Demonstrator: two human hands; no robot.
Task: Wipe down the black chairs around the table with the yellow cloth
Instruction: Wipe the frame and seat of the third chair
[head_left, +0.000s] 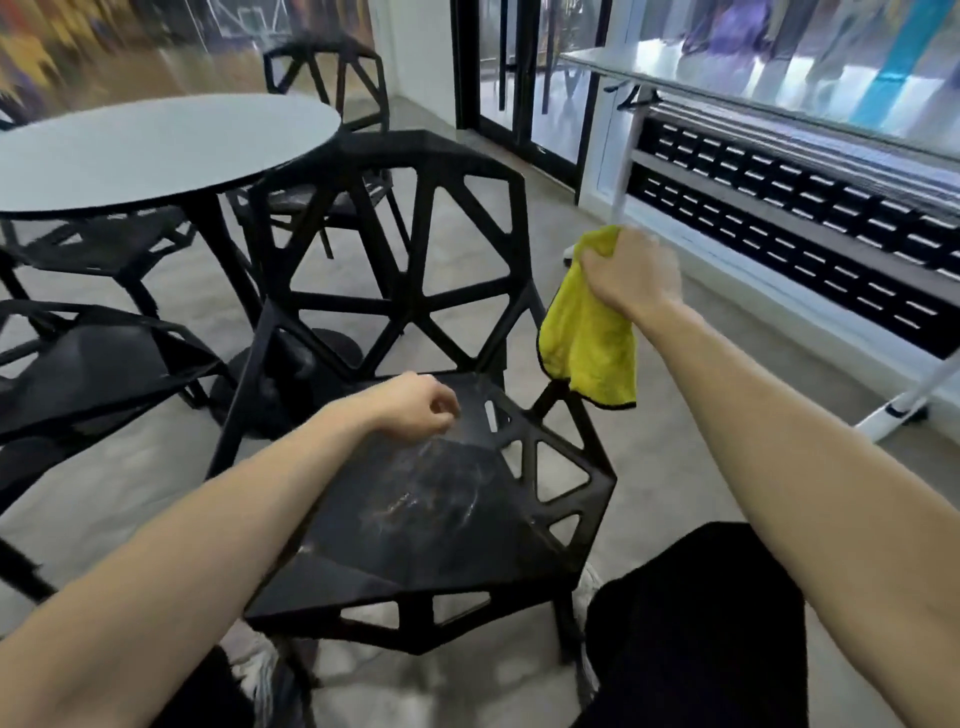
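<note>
A black chair with an angular open-frame back stands right in front of me, its seat smeared with dusty streaks. My right hand grips the bunched top of the yellow cloth, which hangs in the air to the right of the chair's back, touching nothing. My left hand hovers over the rear of the seat with its fingers loosely curled, holding nothing. More black chairs stand around the round table: one at the left, one under the table's left side, one at the far side.
The table's black pedestal base sits on the grey floor behind the near chair. A white-framed rack with black slatted panels runs along the right wall. Dark-framed glass doors are at the back. My dark-clad knees show at the bottom.
</note>
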